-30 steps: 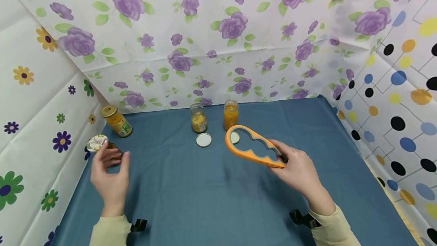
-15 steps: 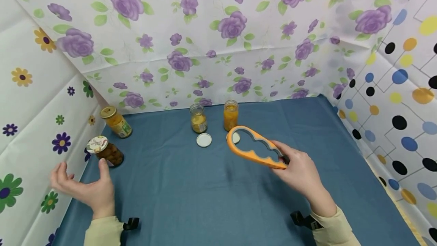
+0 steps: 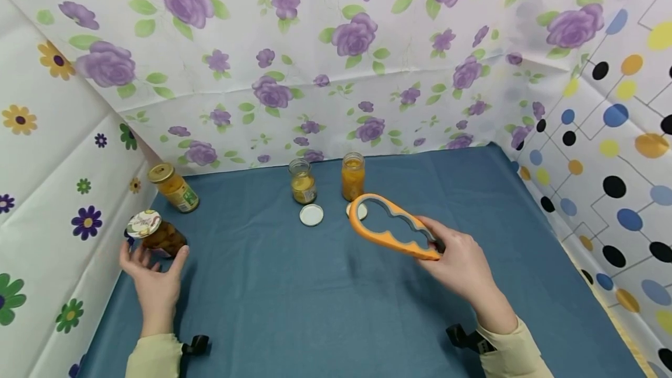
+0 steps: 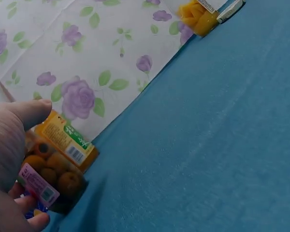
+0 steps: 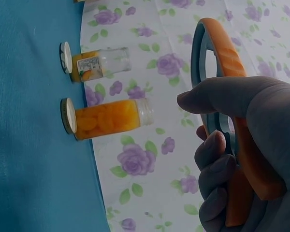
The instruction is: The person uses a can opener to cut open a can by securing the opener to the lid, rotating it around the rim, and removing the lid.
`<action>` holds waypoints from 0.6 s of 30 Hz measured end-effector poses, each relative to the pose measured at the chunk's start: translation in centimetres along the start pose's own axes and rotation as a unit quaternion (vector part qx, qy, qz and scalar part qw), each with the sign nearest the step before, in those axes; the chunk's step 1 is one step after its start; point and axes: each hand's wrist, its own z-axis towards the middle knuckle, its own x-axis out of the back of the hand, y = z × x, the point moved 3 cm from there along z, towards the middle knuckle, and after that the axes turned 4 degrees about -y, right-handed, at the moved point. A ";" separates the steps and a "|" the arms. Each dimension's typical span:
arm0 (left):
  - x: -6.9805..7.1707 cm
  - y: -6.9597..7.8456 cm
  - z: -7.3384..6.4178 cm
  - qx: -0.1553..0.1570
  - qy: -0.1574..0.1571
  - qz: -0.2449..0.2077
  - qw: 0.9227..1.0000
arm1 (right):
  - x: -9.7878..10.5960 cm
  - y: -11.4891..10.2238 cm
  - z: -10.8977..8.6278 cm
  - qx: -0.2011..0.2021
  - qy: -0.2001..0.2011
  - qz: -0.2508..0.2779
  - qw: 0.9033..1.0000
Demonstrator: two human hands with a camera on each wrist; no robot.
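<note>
My left hand (image 3: 155, 284) is at the near side of a jar of brown round fruit (image 3: 164, 238) with a patterned lid. Its thumb and fingers are spread about the jar's lower part; in the left wrist view, the jar (image 4: 55, 176) is beyond the fingers, and whether they touch it is unclear. My right hand (image 3: 459, 258) grips an orange jar opener (image 3: 385, 239) by its handles, with its looped end pointing left, above the table. The right wrist view shows the thumb and curled fingers round the jar opener (image 5: 227, 53).
A gold-lidded jar of yellow fruit (image 3: 175, 187) stands behind the brown one. Farther right are two lidless jars, one partly filled (image 3: 303, 182), one full of orange fruit (image 3: 353, 177). A white lid (image 3: 311, 214) and another lid (image 3: 362, 211) lie before them. Patterned cloth walls enclose the blue table (image 3: 294, 308).
My left hand first drew back from the brown fruit jar and swung left with fingers spread, then came back up to it. The right hand with the jar opener has stayed nearly still.
</note>
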 end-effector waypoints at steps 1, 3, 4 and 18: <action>-0.1 0.1 0.2 0.007 -0.011 0.001 1.000 | 0.0 0.0 0.0 0.000 0.000 -0.001 1.000; -0.3 0.3 1.0 0.017 -0.021 -0.011 1.000 | 0.0 0.1 0.1 0.001 0.004 -0.002 1.000; -0.4 0.5 1.5 0.023 -0.026 -0.017 0.999 | 0.1 0.1 0.1 0.002 0.006 -0.002 1.000; -1.0 -1.0 6.8 0.092 0.041 0.062 0.993 | -0.2 -0.4 0.1 -0.002 0.004 0.008 1.000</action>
